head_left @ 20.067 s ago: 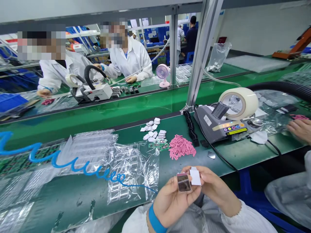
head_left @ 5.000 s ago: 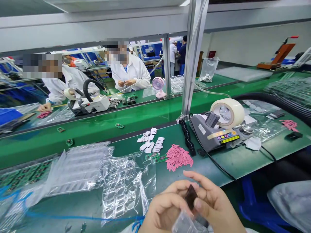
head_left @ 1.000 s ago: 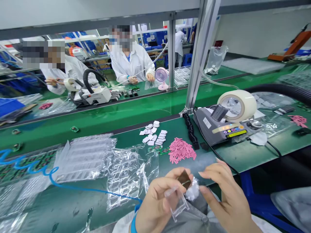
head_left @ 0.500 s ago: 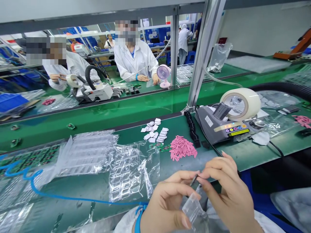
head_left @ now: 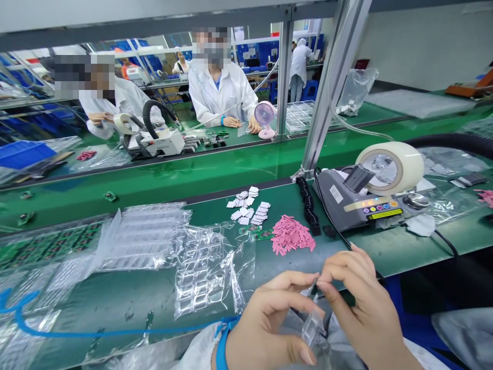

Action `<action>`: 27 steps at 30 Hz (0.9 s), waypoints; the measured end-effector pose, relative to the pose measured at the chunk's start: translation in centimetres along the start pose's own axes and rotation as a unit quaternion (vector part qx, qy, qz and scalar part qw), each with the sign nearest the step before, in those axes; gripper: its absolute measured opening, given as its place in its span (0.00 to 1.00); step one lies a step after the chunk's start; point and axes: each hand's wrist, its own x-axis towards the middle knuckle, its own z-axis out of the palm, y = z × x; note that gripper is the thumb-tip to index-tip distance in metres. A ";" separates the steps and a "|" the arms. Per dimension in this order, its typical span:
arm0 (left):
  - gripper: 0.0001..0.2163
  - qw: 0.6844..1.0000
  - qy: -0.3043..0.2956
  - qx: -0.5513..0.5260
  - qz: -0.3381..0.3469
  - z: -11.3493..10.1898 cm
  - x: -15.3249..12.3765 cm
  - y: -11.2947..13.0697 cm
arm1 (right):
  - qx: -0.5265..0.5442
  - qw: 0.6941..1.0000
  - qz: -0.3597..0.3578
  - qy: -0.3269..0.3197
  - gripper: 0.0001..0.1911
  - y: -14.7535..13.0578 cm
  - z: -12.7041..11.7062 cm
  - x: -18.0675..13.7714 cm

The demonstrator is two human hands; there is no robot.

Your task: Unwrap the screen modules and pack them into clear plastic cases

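Note:
In the lower middle of the head view, my left hand wears a blue wrist strap. Its fingers are closed on a small dark flat part. My right hand pinches the upper end of that same part, thumb against fingertips. Below it, a piece of clear plastic hangs between the left thumb and fingers; its lower end is blurred. Beyond my hands lie a heap of pink strips, small green circuit boards and white square pads.
A grey tape dispenser with a large tape roll stands at right. Black parts line up beside it. Clear plastic trays lie left of centre, near a blue coiled cord. Co-workers sit across the green bench divider.
The camera view has turned slightly left, so the bench things appear further right. Both hands stay together on the dark part, and the clear plastic below has tilted a little.

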 end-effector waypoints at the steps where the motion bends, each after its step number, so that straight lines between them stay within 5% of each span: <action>1: 0.16 1.000 -0.003 -0.002 -0.001 0.0 0.0 -0.1 | -0.002 1.000 -0.001 -0.004 0.06 0.1 0.1 -0.1; 12: 0.14 0.962 0.102 -0.244 -0.068 -0.2 0.3 -0.2 | 0.045 0.994 -0.050 -0.085 0.09 -1.2 -0.6 -1.1; 16: 0.14 0.937 0.118 -0.322 -0.060 -1.1 0.3 -0.6 | 0.007 0.993 -0.004 -0.118 0.12 1.0 2.9 -3.7; 20: 0.14 0.937 0.097 -0.329 -0.070 -1.0 0.1 -0.4 | -0.112 0.990 0.020 -0.081 0.09 4.0 6.3 -5.3; 23: 0.14 0.957 0.088 -0.263 -0.081 -0.4 0.1 0.2 | -0.099 0.993 0.031 -0.060 0.03 4.4 4.8 -4.3; 27: 0.15 0.980 0.062 -0.169 -0.085 0.1 0.3 0.6 | -0.067 0.996 -0.056 -0.024 0.19 2.5 0.0 -1.5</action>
